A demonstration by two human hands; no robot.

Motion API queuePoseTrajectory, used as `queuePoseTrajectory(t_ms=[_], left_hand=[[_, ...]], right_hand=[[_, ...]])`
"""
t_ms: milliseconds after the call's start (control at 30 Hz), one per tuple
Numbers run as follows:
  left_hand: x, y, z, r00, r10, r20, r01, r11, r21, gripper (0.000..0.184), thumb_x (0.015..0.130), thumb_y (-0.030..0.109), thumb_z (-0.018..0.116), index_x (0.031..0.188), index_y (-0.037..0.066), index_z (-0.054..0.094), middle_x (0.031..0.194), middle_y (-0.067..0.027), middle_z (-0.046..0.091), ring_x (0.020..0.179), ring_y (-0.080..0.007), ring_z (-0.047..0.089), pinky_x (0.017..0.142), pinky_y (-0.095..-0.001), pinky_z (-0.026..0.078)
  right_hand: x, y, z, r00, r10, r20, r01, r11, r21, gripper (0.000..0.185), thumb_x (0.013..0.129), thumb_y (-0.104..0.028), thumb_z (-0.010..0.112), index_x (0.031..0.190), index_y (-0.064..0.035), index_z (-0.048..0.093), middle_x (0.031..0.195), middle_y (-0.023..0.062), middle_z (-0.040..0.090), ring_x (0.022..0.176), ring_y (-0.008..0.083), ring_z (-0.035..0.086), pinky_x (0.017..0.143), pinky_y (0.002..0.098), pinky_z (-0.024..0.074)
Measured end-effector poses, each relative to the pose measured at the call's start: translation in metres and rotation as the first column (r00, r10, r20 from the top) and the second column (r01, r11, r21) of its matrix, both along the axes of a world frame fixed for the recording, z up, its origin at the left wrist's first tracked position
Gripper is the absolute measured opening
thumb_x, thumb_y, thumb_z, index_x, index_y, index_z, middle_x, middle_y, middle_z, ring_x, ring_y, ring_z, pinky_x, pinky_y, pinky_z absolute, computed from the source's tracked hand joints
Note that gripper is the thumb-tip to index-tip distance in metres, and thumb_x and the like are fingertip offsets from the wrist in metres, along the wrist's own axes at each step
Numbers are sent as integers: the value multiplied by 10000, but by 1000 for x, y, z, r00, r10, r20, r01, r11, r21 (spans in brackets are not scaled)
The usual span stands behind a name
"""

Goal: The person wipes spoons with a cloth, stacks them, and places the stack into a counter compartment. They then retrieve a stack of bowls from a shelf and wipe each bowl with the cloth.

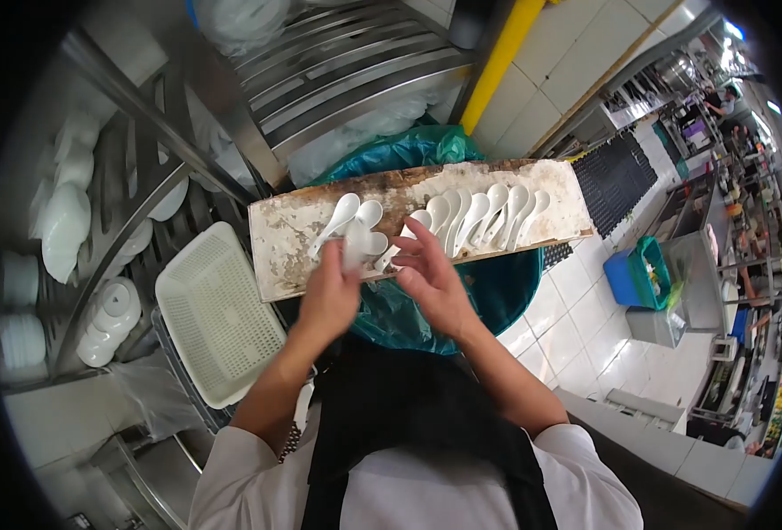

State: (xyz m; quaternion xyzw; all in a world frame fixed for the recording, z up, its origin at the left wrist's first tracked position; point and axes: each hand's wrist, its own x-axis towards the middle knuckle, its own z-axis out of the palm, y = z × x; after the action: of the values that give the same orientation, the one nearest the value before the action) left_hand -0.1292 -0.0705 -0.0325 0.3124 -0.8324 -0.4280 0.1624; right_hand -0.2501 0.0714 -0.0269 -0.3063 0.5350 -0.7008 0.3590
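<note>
A worn, flaking wooden board (276, 252) lies across a round bin lined with a green plastic bag (516, 287). Several white soup spoons (475, 219) stand in a close row along its right half, bowls away from me. On the left part lie a few looser ones, among them a slanted white spoon (336, 221). My left hand (327, 291) is closed on a white soup spoon (354, 247), smeared by motion. Over the row's left end is my right hand (435, 281), fingers apart, close to the nearest spoons; whether it touches one I cannot tell.
A pale perforated plastic basket (219, 305) sits left of the board. Metal racks (356, 88) hold white bowls (66, 225) and plastic-wrapped items. To the right are a tiled floor (577, 291), a black mat (616, 181), a blue bin (622, 276) and kitchen counters, with a person far off.
</note>
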Motion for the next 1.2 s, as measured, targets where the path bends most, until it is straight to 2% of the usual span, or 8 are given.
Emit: queuePoseTrajectory(t_ms=[67,100,233,433,567,633,1000,1200], left_hand=[[-12,-35,5,991,107,84,-91,981,-173,306,891,164,596,1142,19,496,985,-273,660,926,-457,638,788,-528,485],[-20,-55,8,963,96,250,-62,988,-138,374,848,254,662,1110,6,564,978,-251,676,941,-427,646,807,-498,493],[-40,-91,-9,892,16,452,95,971,-221,544,756,391,737,1116,-3,636,1009,-219,690,972,-386,652,865,-471,497],[-53,-100,-13,819,-30,573,191,956,-223,479,788,365,717,1086,-5,653,1076,-227,671,1036,-370,631,892,-455,483],[-49,-96,-14,882,-40,469,206,928,-309,430,826,346,693,1077,0,648,1053,-223,676,1015,-379,636,880,-456,481],[-48,-86,-2,902,-104,419,175,975,-135,399,856,337,674,1050,-9,637,1024,-229,677,988,-388,640,860,-461,479],[-70,-75,-9,800,-179,573,310,941,-138,429,837,359,687,1014,-28,631,999,-240,668,960,-409,631,826,-463,484],[-53,-84,-13,872,-248,423,357,913,-200,377,875,297,671,1053,-29,605,1074,-249,634,1024,-409,601,872,-461,463]], right_hand=[[-13,17,0,1000,-8,0,8,987,159,613,953,-263,640,1466,-65,368,1308,96,523,1101,150,529,978,305,420],[-16,24,-9,999,-31,-30,36,985,168,558,955,-255,639,1432,-66,418,1248,89,555,1070,134,540,947,289,436],[-18,53,-16,995,-58,-76,79,950,303,480,955,-230,637,1373,-50,482,1188,81,587,1019,132,564,903,283,460],[-14,86,-30,986,-168,1,159,931,327,401,951,-180,631,1306,-22,533,1157,85,613,968,127,592,848,266,480],[-17,102,-31,975,-221,-5,210,920,331,385,955,-168,624,1300,-21,537,1135,78,617,964,122,590,849,260,479],[-21,109,-35,965,-260,47,232,919,320,373,944,-160,634,1276,-12,556,1176,113,629,1043,162,599,892,301,481],[-28,112,-39,965,-261,25,240,918,315,369,939,-146,625,1276,-11,557,1163,107,633,1063,165,597,901,294,478],[-28,121,-41,956,-293,28,269,908,320,366,939,-144,618,1273,-7,558,1166,104,632,1055,160,602,901,290,478]])
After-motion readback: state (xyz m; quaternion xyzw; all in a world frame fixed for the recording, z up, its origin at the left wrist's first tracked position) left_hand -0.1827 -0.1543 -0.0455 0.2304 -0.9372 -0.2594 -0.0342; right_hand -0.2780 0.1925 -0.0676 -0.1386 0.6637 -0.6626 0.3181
